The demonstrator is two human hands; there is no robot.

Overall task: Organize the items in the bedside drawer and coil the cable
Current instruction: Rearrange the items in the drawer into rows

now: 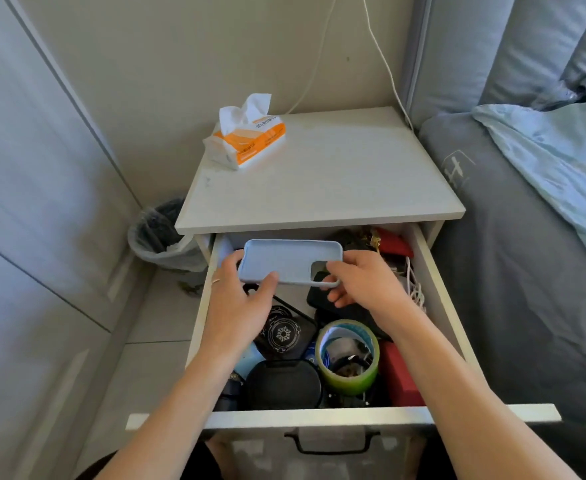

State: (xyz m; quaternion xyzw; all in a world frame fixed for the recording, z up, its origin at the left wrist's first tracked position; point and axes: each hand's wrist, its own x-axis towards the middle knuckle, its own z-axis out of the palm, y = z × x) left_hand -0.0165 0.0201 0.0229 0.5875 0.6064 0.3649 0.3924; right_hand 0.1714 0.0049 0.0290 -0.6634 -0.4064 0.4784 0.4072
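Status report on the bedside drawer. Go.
Left hand and right hand both grip the pale blue silicone phone case above the open white drawer. Tangled white cable uncoiled at right wall. Clutter beneath.

Soft, even daylight; sharp centre, wide-angle bending at edges.

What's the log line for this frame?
hands: both hold phone case | left hand | right hand | place: above open drawer | cable: uncoiled

The drawer's (433, 282) rear is hidden under the nightstand top (319, 174); the cable (414, 289) is partly covered by the right hand (364, 282).
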